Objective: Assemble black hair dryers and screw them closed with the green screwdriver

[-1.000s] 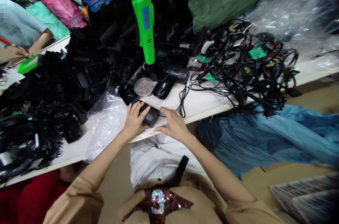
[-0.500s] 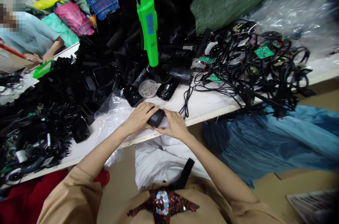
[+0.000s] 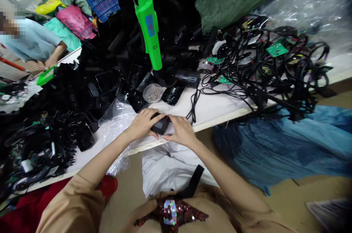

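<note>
Your L hand [image 3: 143,124] and R hand [image 3: 181,131] are both on a small black plastic housing [image 3: 161,124], which sits btwn them near the front edge of the white tabletop [image 3: 217,110]. L hand's grip is closed over it from the left, fingers curled across the top. R hand's grip is part-closed, fingers wrapped onto its right end. Can't tell if the housing is lifted or resting on the board.

Just left of your L hand: a clear plastic bag [image 3: 117,117], hanging over the edge. Just above the housing: a small round dish of screws [image 3: 152,95], w/ a black shell [image 3: 172,95] beside it on the right. Near your R hand: a coiled black cable [image 3: 194,106].

Further back, a green electric screwdriver [image 3: 148,27] hangs upright over a big heap of black plastic parts [image 3: 110,75]. To the right: a tangle of black wires w/ green PCBs [image 3: 264,75]. Far left, a co-worker [image 3: 33,40] in a pale blue top has both hands near a green tray [image 3: 46,76]. Below the tabletop edge, a white cloth [image 3: 170,167] lies on your lap, and a blue sheet [image 3: 275,148] lies to the right.
</note>
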`<state>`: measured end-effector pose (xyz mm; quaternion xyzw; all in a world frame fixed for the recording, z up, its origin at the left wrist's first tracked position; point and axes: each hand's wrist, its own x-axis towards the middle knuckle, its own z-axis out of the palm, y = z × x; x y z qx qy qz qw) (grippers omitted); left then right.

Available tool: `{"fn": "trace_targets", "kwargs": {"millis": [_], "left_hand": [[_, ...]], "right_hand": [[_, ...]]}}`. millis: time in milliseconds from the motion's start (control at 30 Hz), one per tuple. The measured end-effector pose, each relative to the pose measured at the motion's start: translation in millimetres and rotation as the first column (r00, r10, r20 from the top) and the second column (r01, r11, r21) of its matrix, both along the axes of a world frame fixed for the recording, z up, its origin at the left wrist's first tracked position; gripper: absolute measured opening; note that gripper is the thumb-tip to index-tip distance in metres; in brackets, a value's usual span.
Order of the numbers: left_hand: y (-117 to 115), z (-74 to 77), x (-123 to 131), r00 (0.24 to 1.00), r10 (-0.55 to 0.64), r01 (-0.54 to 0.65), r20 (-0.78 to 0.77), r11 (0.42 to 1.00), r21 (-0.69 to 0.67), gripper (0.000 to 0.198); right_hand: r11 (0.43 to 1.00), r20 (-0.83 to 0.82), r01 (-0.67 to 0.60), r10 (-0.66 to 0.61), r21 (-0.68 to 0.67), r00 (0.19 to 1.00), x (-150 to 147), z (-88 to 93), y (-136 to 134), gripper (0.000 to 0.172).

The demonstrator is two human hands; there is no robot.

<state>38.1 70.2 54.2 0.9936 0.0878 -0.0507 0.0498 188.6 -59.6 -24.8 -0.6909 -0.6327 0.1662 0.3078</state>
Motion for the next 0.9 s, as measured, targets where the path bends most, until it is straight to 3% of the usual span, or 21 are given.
{"fn": "trace_targets", "kwargs": {"millis": [533, 733, 900], "left_hand": [[-4.4, -0.1, 2.9, 0.999, -0.035, 0.039, -0.036, 0.992, 0.119, 0.091], [-5.4, -4.4, 1.7, 1.000, -0.009, 0.007, 0.025, 0.997, 0.075, 0.071], [-3.8, -2.9, 4.3, 1.000, 0.003, -0.003, 0.004, 0.997, 0.071, 0.078]], "right_hand": [[1.000, -0.022, -0.002, 0.002, 0.014, 1.000, -0.2, -3.1, 0.3, 0.081], [0.999, -0.042, -0.018, 0.019, 0.027, 0.999, 2.0, -1.4, -0.1, 0.079], [0.996, -0.031, -0.064, 0.066, 0.066, 0.997, 5.6, -1.5, -0.1, 0.078]]}}
